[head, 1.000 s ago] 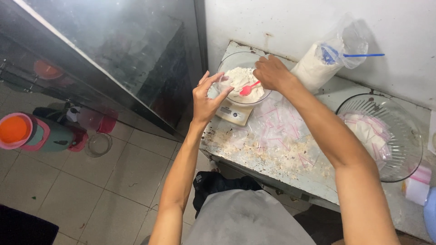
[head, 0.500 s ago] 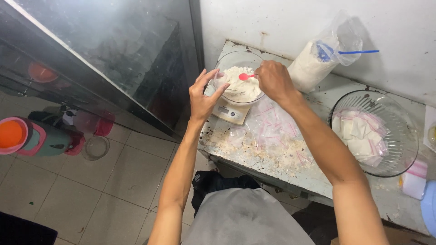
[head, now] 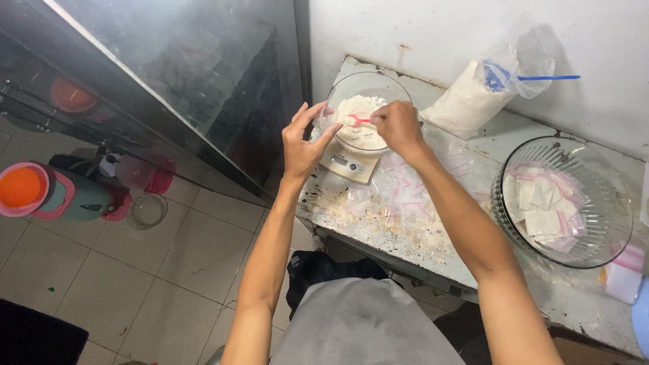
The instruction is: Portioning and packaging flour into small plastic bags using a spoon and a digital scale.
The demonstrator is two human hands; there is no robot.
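Observation:
A glass bowl (head: 378, 86) of white powder sits on a small white kitchen scale (head: 346, 164) at the table's left end. My right hand (head: 397, 125) holds a small pink spoon (head: 354, 121) over the powder. My left hand (head: 303, 140) pinches a small clear zip bag (head: 326, 120) at the bowl's near left rim, right beside the spoon. Several empty clear zip bags (head: 412, 189) with pink strips lie on the table under my right forearm.
A large glass bowl (head: 612, 203) of filled white packets stands at the right. A big plastic bag of white powder (head: 473, 101) with a blue stick leans against the wall. Spilled powder covers the table's front (head: 378, 226). An orange-lidded jug (head: 47, 192) stands on the tiled floor.
My view shifted slightly. My right hand has lifted the pink spoon from the powder toward the small bag, and my left hand has stayed at the bowl's rim.

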